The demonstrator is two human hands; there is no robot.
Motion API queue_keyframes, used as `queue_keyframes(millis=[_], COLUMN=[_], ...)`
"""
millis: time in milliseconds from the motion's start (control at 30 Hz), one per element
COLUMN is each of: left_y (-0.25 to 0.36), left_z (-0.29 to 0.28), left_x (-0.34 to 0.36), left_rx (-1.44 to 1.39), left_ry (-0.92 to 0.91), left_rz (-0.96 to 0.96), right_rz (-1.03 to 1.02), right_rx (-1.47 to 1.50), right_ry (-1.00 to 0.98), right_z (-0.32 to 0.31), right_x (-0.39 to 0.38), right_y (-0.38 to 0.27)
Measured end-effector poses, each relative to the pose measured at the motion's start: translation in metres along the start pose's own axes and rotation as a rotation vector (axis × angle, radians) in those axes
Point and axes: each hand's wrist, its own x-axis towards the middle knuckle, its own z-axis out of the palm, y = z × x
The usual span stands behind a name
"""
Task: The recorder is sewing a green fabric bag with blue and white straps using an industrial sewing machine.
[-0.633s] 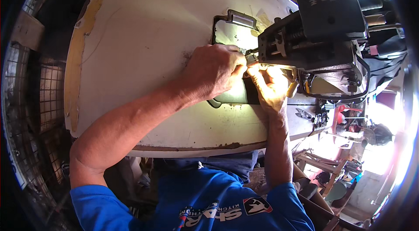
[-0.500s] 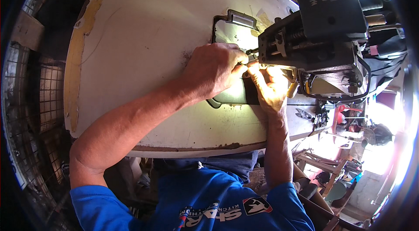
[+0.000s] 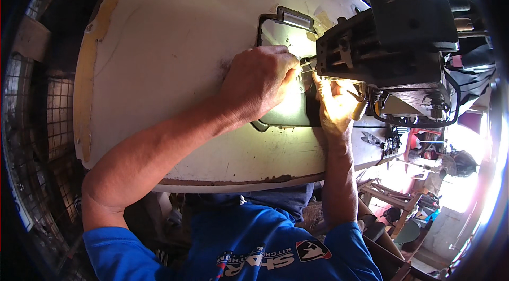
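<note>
My left hand (image 3: 261,79) is closed in a pinch beside the needle area of a dark sewing machine (image 3: 382,58). What sits between its fingertips is too small to make out. My right hand (image 3: 338,107) reaches up under the lower edge of the machine head, its fingers bent and brightly lit. The machine partly covers those fingertips, so I cannot see whether they hold anything. Below both hands lies the machine's bed plate (image 3: 283,115), a dark-rimmed panel set into the white table (image 3: 175,42).
Small metal snips (image 3: 371,139) lie on the table right of my right forearm. Worn tape (image 3: 87,95) runs along the table's left edge. A wire mesh (image 3: 58,116) stands at the left. Wooden framing (image 3: 389,201) and clutter fill the lower right.
My right hand has shifted slightly right, away from my left fingertips, so a gap now shows between the hands. My left hand stays nearly in place. The whole view has shifted slightly.
</note>
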Motion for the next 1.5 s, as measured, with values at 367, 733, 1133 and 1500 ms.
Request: queue_keyframes(millis=[367,733,1133,1500], left_y=[-0.001,-0.004,-0.003,0.003], left_z=[-0.001,0.001,0.002,-0.006], left_x=[-0.002,-0.001,-0.002,-0.013], left_rx=[-0.002,-0.024,0.069,0.309], left_ry=[0.012,0.009,-0.080,-0.066], left_rz=[0.013,0.029,-0.005,0.216], right_rz=[0.301,0.151,0.347,-0.188], right_rx=[0.208,0.095,0.311,-0.086], right_ry=[-0.082,-0.083,-0.196,0.004], right_z=[-0.005,-0.003,-0.001,0.008], right_x=[0.000,-0.002,-0.004,-0.007], right_y=[-0.007,0.000,-0.004,0.012])
